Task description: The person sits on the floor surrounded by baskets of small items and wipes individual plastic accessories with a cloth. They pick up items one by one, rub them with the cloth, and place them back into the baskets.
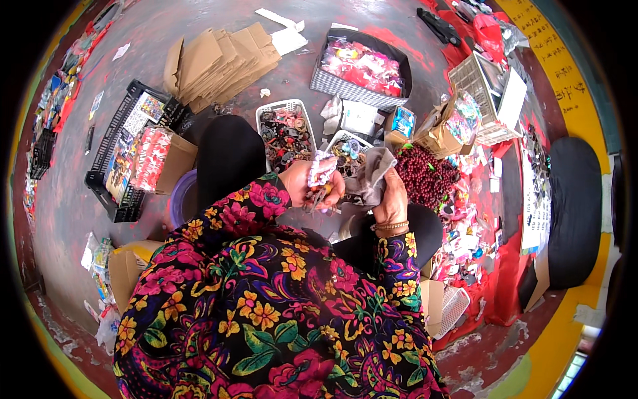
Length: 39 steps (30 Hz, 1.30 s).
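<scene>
Soft grey cloth (367,181) in the right hand (393,198), small brownish and metallic-looking pieces (319,194) in the left hand (296,181)

Both hands are raised over the person's lap, close beside each other. The right hand's thumb and fingers pinch the cloth, which bunches upward and extends toward the left hand; a brown beaded bracelet (391,227) circles the right wrist. The left hand's fingers curl around the small pieces, too blurred to identify. A pale lilac-and-white bumpy band (319,169) lies against that hand; whether it is gripped or looped on, I cannot tell.

Just beyond the hands stands a small white plastic basket (346,133) of mixed little items. To its left, a larger white plastic basket (282,102) holds dark and coloured small pieces. A heap of dark red, shiny beads (428,176) lies to the right of the right hand. Farther out, flattened brown cardboard boxes (226,63) lie on the red-stained grey floor (159,46).
</scene>
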Each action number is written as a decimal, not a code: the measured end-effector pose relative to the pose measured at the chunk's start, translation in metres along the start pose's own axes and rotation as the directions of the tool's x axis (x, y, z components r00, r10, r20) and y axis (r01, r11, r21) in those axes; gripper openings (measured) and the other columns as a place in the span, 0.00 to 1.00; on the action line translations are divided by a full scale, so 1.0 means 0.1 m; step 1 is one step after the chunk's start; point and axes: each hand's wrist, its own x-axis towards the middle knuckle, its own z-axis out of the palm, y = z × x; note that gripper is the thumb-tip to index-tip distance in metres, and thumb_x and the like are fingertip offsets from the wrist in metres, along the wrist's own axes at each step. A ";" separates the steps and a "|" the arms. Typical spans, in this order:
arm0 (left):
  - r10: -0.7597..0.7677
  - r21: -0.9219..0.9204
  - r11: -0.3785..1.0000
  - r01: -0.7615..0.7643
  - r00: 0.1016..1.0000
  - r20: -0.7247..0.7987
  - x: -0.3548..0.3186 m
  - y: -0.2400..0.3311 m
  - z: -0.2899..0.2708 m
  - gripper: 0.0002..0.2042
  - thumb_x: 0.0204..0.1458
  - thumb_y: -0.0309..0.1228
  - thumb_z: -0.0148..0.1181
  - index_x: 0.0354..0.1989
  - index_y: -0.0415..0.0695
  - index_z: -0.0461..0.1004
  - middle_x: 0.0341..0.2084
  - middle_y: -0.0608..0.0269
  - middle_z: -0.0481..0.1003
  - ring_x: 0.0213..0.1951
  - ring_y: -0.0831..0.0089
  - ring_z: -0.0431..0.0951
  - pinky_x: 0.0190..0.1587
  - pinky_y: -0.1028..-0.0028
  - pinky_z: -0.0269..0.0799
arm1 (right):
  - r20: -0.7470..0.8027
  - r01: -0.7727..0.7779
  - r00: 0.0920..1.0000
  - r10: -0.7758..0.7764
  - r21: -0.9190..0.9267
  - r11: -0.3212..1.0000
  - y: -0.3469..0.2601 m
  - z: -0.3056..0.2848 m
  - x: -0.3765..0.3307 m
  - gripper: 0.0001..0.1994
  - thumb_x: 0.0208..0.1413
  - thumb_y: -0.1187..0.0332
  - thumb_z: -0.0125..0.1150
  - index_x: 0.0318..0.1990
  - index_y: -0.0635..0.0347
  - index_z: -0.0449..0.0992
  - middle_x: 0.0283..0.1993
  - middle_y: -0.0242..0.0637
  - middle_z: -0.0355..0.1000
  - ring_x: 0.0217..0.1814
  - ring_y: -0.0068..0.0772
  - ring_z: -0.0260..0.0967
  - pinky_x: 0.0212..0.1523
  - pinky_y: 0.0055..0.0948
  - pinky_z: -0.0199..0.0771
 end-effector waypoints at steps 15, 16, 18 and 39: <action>-0.119 -0.016 0.993 0.118 0.991 -0.055 0.11 -0.20 -0.04 0.21 0.54 0.46 0.44 0.31 0.36 0.70 0.20 0.58 0.71 0.20 0.71 0.71 0.22 0.79 0.65 | 0.152 -0.060 0.986 0.062 -0.021 0.998 -0.07 -0.02 -0.01 0.10 0.51 0.69 0.53 0.40 0.63 0.70 0.33 0.36 0.71 0.34 0.27 0.70 0.37 0.25 0.71; -0.087 -0.001 0.996 0.087 0.993 -0.076 0.12 -0.19 -0.06 0.20 0.54 0.45 0.45 0.30 0.36 0.70 0.20 0.58 0.71 0.20 0.71 0.71 0.22 0.79 0.66 | 0.135 -0.040 0.990 0.044 -0.037 0.999 -0.08 -0.03 -0.01 0.10 0.51 0.69 0.53 0.39 0.63 0.70 0.33 0.36 0.71 0.34 0.26 0.70 0.36 0.24 0.71; -0.077 -0.001 0.997 0.078 0.978 -0.192 0.13 -0.19 -0.17 0.19 0.53 0.44 0.47 0.27 0.38 0.70 0.19 0.59 0.71 0.20 0.72 0.71 0.22 0.78 0.66 | 0.214 0.006 0.977 0.005 -0.050 0.999 0.01 -0.18 0.06 0.10 0.51 0.68 0.54 0.39 0.63 0.71 0.32 0.33 0.71 0.33 0.23 0.68 0.35 0.23 0.70; 0.238 0.089 0.968 -0.234 0.751 -0.616 0.24 -0.26 -0.04 0.16 0.57 0.43 0.40 0.37 0.44 0.68 0.25 0.70 0.68 0.22 0.82 0.64 0.21 0.79 0.58 | -0.139 -0.066 0.989 0.048 -0.127 0.990 0.15 -0.07 0.10 0.08 0.51 0.73 0.53 0.38 0.65 0.73 0.34 0.32 0.72 0.32 0.21 0.69 0.35 0.20 0.69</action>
